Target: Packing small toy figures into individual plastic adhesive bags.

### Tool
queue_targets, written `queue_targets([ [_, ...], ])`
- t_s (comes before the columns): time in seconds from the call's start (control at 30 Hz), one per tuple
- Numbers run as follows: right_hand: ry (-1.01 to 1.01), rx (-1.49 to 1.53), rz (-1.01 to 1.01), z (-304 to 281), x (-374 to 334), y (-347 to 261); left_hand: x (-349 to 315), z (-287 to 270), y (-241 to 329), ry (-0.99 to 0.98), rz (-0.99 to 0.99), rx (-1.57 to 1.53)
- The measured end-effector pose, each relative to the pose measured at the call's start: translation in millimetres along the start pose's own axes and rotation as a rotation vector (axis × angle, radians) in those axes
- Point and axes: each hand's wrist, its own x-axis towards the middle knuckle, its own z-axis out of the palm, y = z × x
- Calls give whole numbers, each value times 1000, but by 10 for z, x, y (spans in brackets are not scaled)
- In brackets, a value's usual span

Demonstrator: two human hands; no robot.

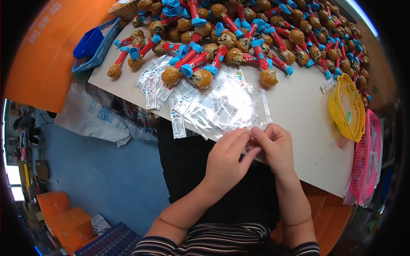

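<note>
Two bare hands are meeting right at the near edge of the table (pixel 305 123), just in front of the wearer's lap. Left hand (pixel 226 155) has its fingers bent forward and close together, thumb reaching across toward the other hand; right hand (pixel 276 147) is curled tighter, with the thumb and index finger near each other. Both are only partly open, and honestly I can't tell whether either one is pinching anything, since the fingers cover whatever's between them. The fingertips sit right by the near end of a clear plastic bag (pixel 252 104), which is lying flat on the table and throwing a ton of glare. A bunch of printed slips (pixel 178 123) are fanned out to the left of it, some poking over the table edge. Beyond that it's a massive heap of toy figures (pixel 226 39), brown heads, red bodies, bright blue bases, spreading to the far right. A yellow basket (pixel 336 106) stands on the right side, with a pink basket (pixel 362 162) just beside it, and a light blue basket (pixel 104 48) is over at the far left corner.
</note>
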Motion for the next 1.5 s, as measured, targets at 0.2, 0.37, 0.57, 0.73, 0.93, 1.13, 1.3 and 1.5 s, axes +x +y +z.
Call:
queue_targets([
  [0.2, -66, -27, 172, -115, -69, -69, -26, -52, -70, 49, 20, -17],
  [0.37, -280, -323, 335, -312, -58, -305, -29, -123, -56, 102, -50, -55],
  [0.57, 186, -1431, -1020, -299, 1074, -899, -81, 45, 15, -15, 100, 157],
  [0.73, -220, -1816, -1369, -343, 1833, -848, -133, 53, 106, 6, 4, 269],
  [0.93, -68, -1679, -1269, -721, 1457, -878, -136, 72, 21, 92, 56, 162],
  [1.13, -71, -956, -694, -800, 83, -716, -89, 62, -63, 65, -13, 108],
  [1.3, -190, -855, -665, -704, -449, -395, -37, 145, 50, 13, -32, 69],
  [1.5, -99, -903, -669, -723, -553, -126, -57, 121, 10, 97, -39, 89],
])
